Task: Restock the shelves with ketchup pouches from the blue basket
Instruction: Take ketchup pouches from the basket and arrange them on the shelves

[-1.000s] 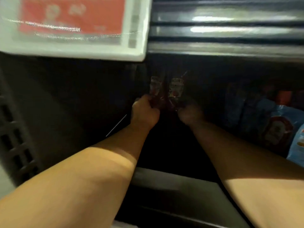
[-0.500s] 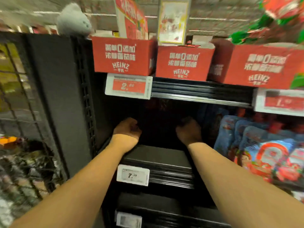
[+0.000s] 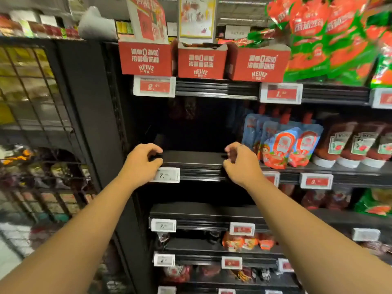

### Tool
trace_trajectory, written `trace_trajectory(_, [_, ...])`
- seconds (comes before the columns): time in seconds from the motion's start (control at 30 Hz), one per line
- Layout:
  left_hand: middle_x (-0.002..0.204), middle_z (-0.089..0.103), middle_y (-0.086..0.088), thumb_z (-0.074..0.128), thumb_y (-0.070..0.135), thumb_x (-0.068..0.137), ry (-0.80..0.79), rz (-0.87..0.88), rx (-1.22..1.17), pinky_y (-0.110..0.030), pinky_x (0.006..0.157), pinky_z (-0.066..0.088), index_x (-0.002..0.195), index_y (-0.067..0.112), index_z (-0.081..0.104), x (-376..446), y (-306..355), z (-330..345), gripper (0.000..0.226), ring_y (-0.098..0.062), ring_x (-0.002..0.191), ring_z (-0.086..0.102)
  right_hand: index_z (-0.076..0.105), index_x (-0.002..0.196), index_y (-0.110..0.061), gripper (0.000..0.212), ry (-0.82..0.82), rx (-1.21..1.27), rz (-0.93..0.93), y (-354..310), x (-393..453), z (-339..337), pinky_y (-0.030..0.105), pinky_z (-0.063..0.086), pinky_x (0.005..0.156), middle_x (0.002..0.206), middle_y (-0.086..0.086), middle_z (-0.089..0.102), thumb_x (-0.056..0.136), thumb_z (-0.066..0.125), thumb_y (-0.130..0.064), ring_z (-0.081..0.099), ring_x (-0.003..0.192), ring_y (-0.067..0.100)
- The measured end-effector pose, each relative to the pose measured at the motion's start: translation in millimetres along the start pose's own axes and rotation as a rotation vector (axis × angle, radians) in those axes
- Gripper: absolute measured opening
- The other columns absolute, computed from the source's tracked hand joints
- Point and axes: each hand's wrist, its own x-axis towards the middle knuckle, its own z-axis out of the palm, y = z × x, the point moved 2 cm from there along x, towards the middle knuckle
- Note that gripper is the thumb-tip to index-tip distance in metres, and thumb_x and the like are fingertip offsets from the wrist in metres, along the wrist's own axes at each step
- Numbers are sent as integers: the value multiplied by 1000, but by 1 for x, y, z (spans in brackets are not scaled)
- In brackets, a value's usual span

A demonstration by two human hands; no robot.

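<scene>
Shop aisle, black metal shelving in front of me, red cartons (image 3: 146,58) along the top row and white price tags (image 3: 169,175) clipped to each shelf lip. I have both hands out at the front edge of the middle shelf (image 3: 193,159). My left hand (image 3: 141,164) hovers at the lip with its fingers (image 3: 156,148) loosely curled and nothing in them; my right hand (image 3: 240,164) is the same, fingers (image 3: 230,149) bent and relaxed, holding nothing.

Beyond my fingertips the bay is dark, and far at the back I can just make out a couple of ketchup pouches (image 3: 184,108) standing upright; it is too dim to count them. Just to the right of my right fingers stands a row of blue pouches (image 3: 284,143), then squat ketchup bottles (image 3: 358,145) further right. The blue basket isn't in view, so I'd guess it sits somewhere below or behind me.

On handling, my read is that these pouches are soft, light and floppy, with slick film that slides under a loose pinch. I'd take each by the stiffer top near the spout, or cup it around the middle without squeezing, and set it down on its flat base so it stands. They'd likely topple if I bump the row.
</scene>
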Motion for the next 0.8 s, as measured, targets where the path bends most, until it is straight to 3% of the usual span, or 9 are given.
trace_trajectory(0.1, [110, 62, 16, 70, 12, 90, 162, 73, -22, -27, 95, 49, 99, 50, 60, -47, -4, -3, 40, -8, 106, 62, 64, 112, -19, 29, -25, 134, -200, 15, -37, -14, 25, 51, 93, 108, -1, 63, 87, 61, -4, 63, 100, 13])
trace_trajectory(0.23, [107, 62, 19, 70, 8, 87, 266, 66, 46, -15, 89, 48, 102, 52, 57, -122, -17, 18, 49, -5, 99, 62, 65, 112, -17, 28, -98, 171, -267, 73, -94, -25, 10, 47, 84, 110, -3, 58, 89, 62, -2, 58, 99, 5])
trace_trajectory(0.33, [107, 65, 5, 70, 3, 88, 201, -116, 33, -31, 90, 52, 101, 44, 60, -184, -41, 58, 44, -15, 97, 63, 64, 106, -22, 21, -236, 133, -92, 151, -147, -24, 7, 43, 76, 106, 0, 62, 88, 69, -13, 58, 92, 9])
trace_trajectory(0.43, [106, 68, -12, 68, -5, 89, 27, -409, -41, -48, 99, 51, 104, 22, 64, -253, -68, 113, 30, -25, 98, 64, 62, 93, -25, 16, -426, 38, 115, 242, -210, -12, 30, 48, 79, 97, 3, 65, 85, 73, -17, 58, 85, 19])
trace_trajectory(0.5, [107, 69, -13, 69, -1, 89, -78, -606, -1, -34, 93, 50, 105, 13, 67, -308, -85, 148, 21, -22, 94, 62, 58, 87, -27, 20, -582, 1, 325, 297, -259, -1, 36, 51, 83, 91, 5, 66, 84, 74, -14, 60, 84, 24])
trace_trajectory(0.6, [101, 66, -7, 70, 1, 89, -257, -830, 60, -15, 65, 42, 104, 7, 68, -390, -103, 189, 16, -20, 87, 59, 67, 98, -13, 16, -719, 3, 628, 361, -331, 14, 27, 50, 81, 95, 11, 68, 86, 77, -11, 63, 88, 26])
trace_trajectory(0.67, [90, 63, -11, 73, -2, 86, -362, -974, 10, -19, 61, 44, 99, 4, 64, -439, -110, 213, 18, -22, 83, 59, 69, 95, -9, 13, -756, 7, 799, 391, -373, 24, 24, 54, 71, 91, 11, 68, 86, 77, -11, 62, 76, 20])
trace_trajectory(0.73, [84, 64, -12, 77, 7, 79, -469, -1098, 18, -27, 65, 47, 97, 7, 65, -480, -120, 233, 22, -21, 74, 63, 69, 96, -15, 12, -801, 15, 941, 410, -410, 35, 33, 60, 67, 87, 9, 69, 85, 74, -14, 62, 73, 21])
trace_trajectory(0.8, [90, 70, -13, 73, 14, 82, -574, -1214, 97, -35, 73, 53, 99, 15, 69, -517, -132, 249, 17, -28, 84, 69, 69, 95, -16, 10, -845, 39, 1058, 422, -441, 47, 45, 61, 68, 89, 12, 70, 86, 72, -14, 63, 75, 24])
